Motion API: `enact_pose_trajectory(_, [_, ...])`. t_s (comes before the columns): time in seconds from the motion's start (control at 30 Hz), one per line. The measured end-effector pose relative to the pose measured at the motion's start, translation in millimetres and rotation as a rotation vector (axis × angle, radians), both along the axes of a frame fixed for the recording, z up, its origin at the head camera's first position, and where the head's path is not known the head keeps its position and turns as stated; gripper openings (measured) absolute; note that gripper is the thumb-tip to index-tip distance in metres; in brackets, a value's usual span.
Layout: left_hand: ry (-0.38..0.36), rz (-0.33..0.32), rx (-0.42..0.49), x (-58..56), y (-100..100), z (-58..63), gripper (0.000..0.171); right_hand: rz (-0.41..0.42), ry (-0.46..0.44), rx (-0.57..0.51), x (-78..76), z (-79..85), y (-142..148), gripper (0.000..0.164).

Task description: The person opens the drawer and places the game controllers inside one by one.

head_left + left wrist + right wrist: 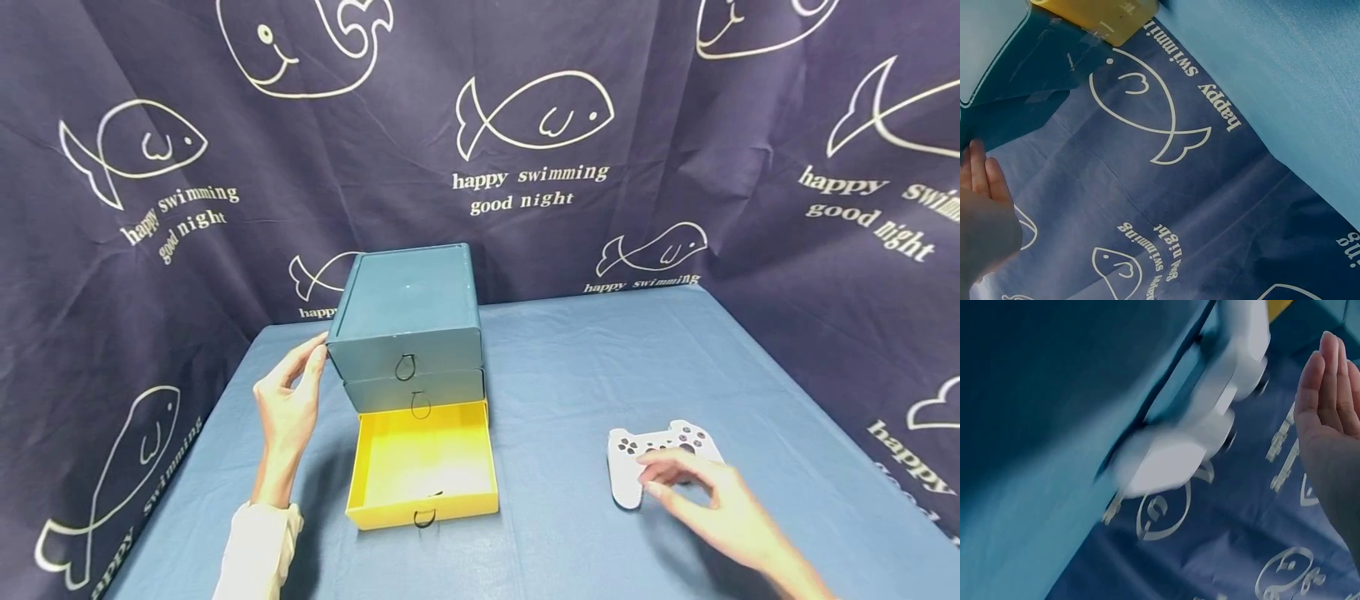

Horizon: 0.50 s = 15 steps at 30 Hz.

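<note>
A stack of teal drawers (408, 292) stands left of the middle in the head view, each with a dark loop pull on its front. Its lowest, yellow drawer (390, 512) is pulled out toward me. My left hand (287, 404) touches the stack's left side near the upper front corner, and its fingers (980, 178) look straight in the left wrist view. On the right lies a white game controller (624, 477). Just over it hovers my right hand (701, 492), which covers part of its front; the right wrist view shows these fingers (1329, 394) extended, apart from the controller.
A blue cloth (555, 375) covers the table beneath everything. Dark blue curtains (536, 250) with fish drawings and lettering hang behind and at both sides, and the stack stands near the back one.
</note>
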<state>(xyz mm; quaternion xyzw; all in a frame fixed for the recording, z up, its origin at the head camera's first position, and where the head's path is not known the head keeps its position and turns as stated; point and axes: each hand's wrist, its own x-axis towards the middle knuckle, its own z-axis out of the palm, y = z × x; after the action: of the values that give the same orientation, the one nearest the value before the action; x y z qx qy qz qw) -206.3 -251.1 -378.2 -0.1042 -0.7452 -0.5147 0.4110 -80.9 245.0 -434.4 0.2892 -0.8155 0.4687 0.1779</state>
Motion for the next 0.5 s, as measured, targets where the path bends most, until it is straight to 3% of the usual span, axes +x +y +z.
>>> enact_pose_trajectory(0.13, [-0.006,0.006,-0.006,0.2,0,-0.7,0.024,-0.111,-0.027,0.014,0.3,0.2,23,0.041])
enact_pose_trajectory(0.37, [0.016,-0.04,-0.011,3.3,0,1.0,0.024,-0.148,-0.002,0.011,-1.3,-7.0,52,0.047])
enact_pose_trajectory(0.5, [0.015,-0.041,-0.008,3.6,-1,2.5,0.024,-0.187,-0.037,0.028,-6.6,-7.0,68,0.05])
